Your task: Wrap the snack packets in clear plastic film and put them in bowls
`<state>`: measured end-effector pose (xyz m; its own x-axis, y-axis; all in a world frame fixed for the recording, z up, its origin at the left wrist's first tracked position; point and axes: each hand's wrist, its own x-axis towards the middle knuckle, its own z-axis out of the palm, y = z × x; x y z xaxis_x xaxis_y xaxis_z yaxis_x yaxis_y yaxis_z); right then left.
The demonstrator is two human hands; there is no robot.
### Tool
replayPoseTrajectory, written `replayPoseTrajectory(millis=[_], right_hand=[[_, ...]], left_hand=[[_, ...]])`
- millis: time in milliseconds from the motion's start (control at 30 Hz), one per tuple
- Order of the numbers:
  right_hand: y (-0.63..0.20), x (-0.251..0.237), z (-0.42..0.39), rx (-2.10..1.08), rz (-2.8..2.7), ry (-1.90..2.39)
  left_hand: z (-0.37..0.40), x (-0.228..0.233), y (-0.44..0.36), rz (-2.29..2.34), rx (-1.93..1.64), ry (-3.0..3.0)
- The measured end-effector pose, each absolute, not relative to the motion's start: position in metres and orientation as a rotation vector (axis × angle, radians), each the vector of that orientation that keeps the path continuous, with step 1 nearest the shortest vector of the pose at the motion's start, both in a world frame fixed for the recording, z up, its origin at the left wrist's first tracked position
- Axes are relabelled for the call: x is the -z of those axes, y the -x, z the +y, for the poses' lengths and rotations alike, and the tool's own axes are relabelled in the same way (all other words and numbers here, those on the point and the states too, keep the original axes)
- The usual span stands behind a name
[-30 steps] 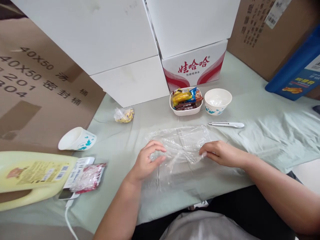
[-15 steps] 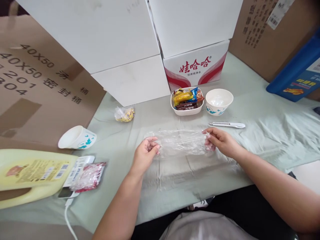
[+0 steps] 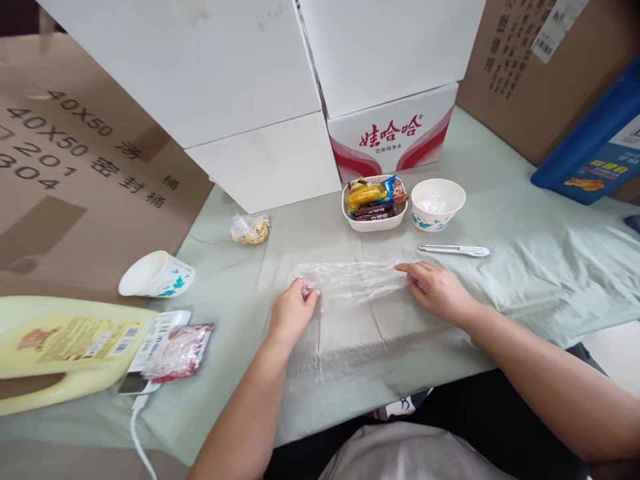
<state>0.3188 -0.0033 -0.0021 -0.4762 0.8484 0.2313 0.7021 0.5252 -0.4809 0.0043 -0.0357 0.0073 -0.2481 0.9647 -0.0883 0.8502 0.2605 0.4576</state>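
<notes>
Pale green cloth [image 3: 530, 220] covers the work surface across the frame, creased at right. At far left, a brown carton [image 3: 100, 167] printed "40X50" stands behind a pale yellow handled jug [image 3: 70, 340], cut by the frame edge. Beside the jug, a red packet in clear wrap [image 3: 177, 353] rests partly on a white device with a white cable [image 3: 135, 433]. Above these, a leaf-print paper bowl [image 3: 173, 275] lies tilted. Upper centre left: a small clear bag of yellow items [image 3: 251, 230], near white cartons [image 3: 270, 163].

At centre, clear plastic film [image 3: 355, 287] lies spread on the cloth. Left hand [image 3: 293, 310]: fingers curled, thumb nearly closed, pinching the film's left edge. Beyond the film, a white tray [image 3: 379, 225] of wrapped snacks sits just beside a second paper bowl [image 3: 435, 207], upright. Right hand [image 3: 440, 290]: index finger extended over the film's upper right, other fingers loosely bent; grip cannot be determined. A white utility knife [image 3: 454, 251] lies just beyond it. Far right: blue container [image 3: 593, 163].
</notes>
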Motion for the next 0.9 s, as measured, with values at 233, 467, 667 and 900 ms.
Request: replayPoseTrajectory(millis=[233, 467, 667, 900], right_hand=[[-0.342, -0.022, 0.001, -0.754, -2.406, 0.902], [-0.338, -0.029, -0.002, -0.946, -2.671, 0.962], [-0.338, -0.015, 0.007, -0.726, -2.354, 1.347], [-0.307, 0.007, 0.017, -0.263, -2.192, 1.417]], left_hand=[[-0.045, -0.015, -0.007, 2.079, -0.397, -1.692], [-0.039, -0.021, -0.004, 2.283, -0.219, -1.712], [-0.035, -0.02, -0.011, 2.347, -0.084, -1.768], [-0.045, -0.018, -0.034, 2.244, 0.07, -1.975]])
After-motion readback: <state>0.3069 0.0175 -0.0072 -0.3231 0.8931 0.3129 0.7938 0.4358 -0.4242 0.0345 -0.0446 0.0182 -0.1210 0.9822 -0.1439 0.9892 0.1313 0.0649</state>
